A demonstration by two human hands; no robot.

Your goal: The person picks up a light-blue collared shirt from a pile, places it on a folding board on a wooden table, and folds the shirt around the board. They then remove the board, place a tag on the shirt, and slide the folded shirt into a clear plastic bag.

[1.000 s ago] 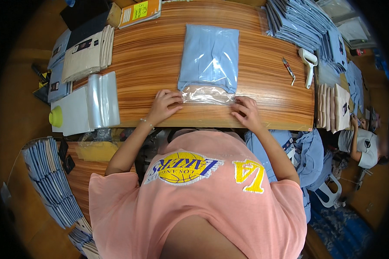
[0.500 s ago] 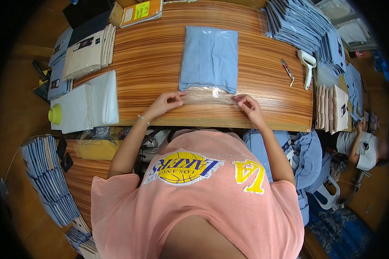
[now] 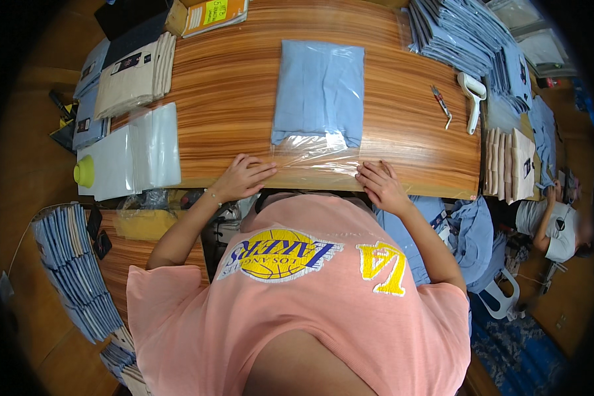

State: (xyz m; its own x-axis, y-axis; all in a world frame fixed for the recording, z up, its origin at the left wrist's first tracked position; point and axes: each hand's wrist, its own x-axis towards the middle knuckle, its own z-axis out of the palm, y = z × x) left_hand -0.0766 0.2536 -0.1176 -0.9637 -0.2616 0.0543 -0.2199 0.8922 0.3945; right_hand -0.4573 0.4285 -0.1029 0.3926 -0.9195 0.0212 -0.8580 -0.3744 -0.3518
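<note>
At the left edge of the wood-grain table (image 3: 228, 92), a yellow-green cup-shaped object (image 3: 83, 171) sits near; packed beige garments (image 3: 127, 79) lie farther back, and a pile of clear plastic sleeves (image 3: 157, 148) lies nearer; an orange notebook (image 3: 214, 16) is at the far left; the left hand (image 3: 241, 178) rests palm down, fingertips at the near left corner of a clear plastic bag (image 3: 317, 158); that bag, with 1 folded blue garment (image 3: 320, 92) inside, lies flat at the table's middle; the right hand (image 3: 381, 186) has bent fingers at its near right corner; whether either of the 2 hands pinches the film, I cannot tell; rightward lie a slim bent-tipped tool (image 3: 441, 105) and a white lint roller (image 3: 472, 102).
</note>
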